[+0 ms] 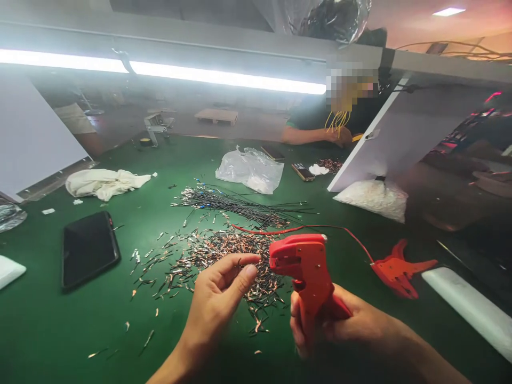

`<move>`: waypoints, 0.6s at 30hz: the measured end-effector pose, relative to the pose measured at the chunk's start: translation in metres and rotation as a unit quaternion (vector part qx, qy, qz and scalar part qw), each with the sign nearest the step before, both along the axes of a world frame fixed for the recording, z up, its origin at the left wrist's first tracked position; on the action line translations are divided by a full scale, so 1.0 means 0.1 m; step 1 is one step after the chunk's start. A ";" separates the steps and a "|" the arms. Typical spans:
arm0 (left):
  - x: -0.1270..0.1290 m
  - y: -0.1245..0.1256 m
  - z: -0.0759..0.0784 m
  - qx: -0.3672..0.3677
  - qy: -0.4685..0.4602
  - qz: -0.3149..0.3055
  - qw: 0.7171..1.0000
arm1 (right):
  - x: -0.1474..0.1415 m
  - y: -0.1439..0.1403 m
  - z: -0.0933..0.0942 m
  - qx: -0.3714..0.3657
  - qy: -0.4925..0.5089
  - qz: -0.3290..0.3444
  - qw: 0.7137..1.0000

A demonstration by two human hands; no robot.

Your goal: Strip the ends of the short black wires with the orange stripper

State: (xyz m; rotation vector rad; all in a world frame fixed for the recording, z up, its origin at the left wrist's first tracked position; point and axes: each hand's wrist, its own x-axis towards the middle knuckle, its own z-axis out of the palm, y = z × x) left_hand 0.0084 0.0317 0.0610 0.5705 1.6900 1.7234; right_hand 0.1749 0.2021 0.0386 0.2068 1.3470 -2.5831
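Note:
My right hand (300, 320) is wrapped around the handle of a red wire stripper (308, 266), its jaw end facing left. Just left of that jaw, my left hand (220, 293) has thumb and forefinger close together around what looks like a short dark wire (239, 262), mostly hidden by the fingers. Beneath and behind both hands spreads a pile of short wire pieces (224, 248), dark with copper or silvery ends. Beyond the pile lies a bundle of long black wires (248, 205).
A phone (90, 250) lies left on the green table (48, 330). A red clamp-like tool (402, 269) with a red cord is at right, beside a white roll (468, 304). Plastic bags (252, 168), a cloth (104, 183) and a dividing panel (372, 133) stand farther back. Another person sits opposite.

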 end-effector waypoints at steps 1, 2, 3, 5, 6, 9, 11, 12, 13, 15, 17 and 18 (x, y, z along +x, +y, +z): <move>-0.02 0.00 -0.01 0.003 -0.019 -0.008 1.000 | 0.01 -0.02 -0.02 -0.002 -0.006 0.006 1.000; -0.03 0.00 -0.01 0.008 -0.037 -0.016 0.999 | 0.02 -0.03 -0.04 -0.003 -0.010 0.005 1.000; -0.04 0.00 -0.01 0.013 -0.054 -0.021 0.998 | 0.02 -0.05 -0.06 -0.003 -0.013 0.000 1.000; -0.03 0.01 0.00 0.017 -0.077 -0.032 0.996 | 0.03 -0.09 -0.09 -0.006 -0.016 -0.015 1.000; -0.03 0.01 0.01 0.018 -0.084 -0.039 0.996 | 0.02 -0.10 -0.10 -0.006 -0.015 -0.017 1.000; -0.01 0.00 0.04 0.026 -0.092 -0.068 0.993 | -0.01 -0.10 -0.12 0.006 -0.011 -0.005 1.000; -0.02 -0.01 0.04 0.028 -0.075 -0.079 0.994 | -0.04 -0.08 -0.12 0.009 -0.005 0.002 1.000; -0.03 -0.03 0.03 0.023 -0.051 -0.075 0.996 | -0.04 -0.07 -0.13 0.006 -0.001 0.002 1.000; -0.03 -0.04 0.01 0.016 -0.015 -0.064 0.998 | -0.05 -0.06 -0.14 -0.001 0.001 0.002 1.000; -0.04 -0.08 -0.04 0.006 0.088 -0.030 0.996 | -0.04 -0.05 -0.17 -0.027 -0.005 -0.005 1.000; -0.02 -0.11 -0.09 0.000 0.198 -0.005 0.980 | -0.01 -0.07 -0.23 -0.065 -0.010 -0.011 0.998; -0.01 -0.13 -0.10 -0.006 0.243 0.001 0.970 | 0.00 -0.08 -0.26 -0.087 -0.011 -0.008 0.996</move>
